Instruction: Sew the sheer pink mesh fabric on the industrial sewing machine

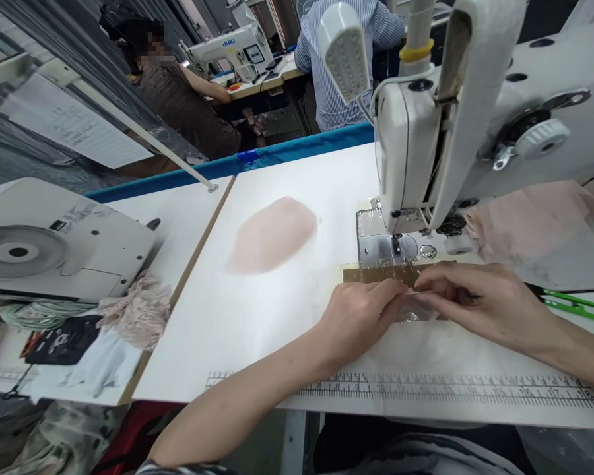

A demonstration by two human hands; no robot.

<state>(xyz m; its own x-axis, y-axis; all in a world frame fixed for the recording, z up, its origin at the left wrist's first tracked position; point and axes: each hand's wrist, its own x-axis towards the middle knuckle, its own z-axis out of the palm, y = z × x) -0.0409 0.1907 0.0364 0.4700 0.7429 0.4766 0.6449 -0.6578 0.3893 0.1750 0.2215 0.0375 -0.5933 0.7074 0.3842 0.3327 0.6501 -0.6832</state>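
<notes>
My left hand [359,316] is closed, thumb and fingers pinching a thin, sheer piece of fabric [420,310]. Facing it, my right hand [485,300] pinches the same fabric between thumb and fingertips; the hands almost meet. Both are just in front of the white sewing machine [410,138], close to its metal needle plate [373,247] and needle area. Much of the fabric is hidden by my fingers or too see-through to trace. A brown strip [363,274] shows on the table under the hands. Farther left lies a flat pale pink fabric piece [277,235].
Pink fabric [544,218] is heaped right of the needle. A green tool [581,307] lies at the right edge. A printed ruler [426,389] runs along the table front. Another machine [54,237] and yarn bundles [141,310] stand left. Two people sit beyond the blue edging [297,146].
</notes>
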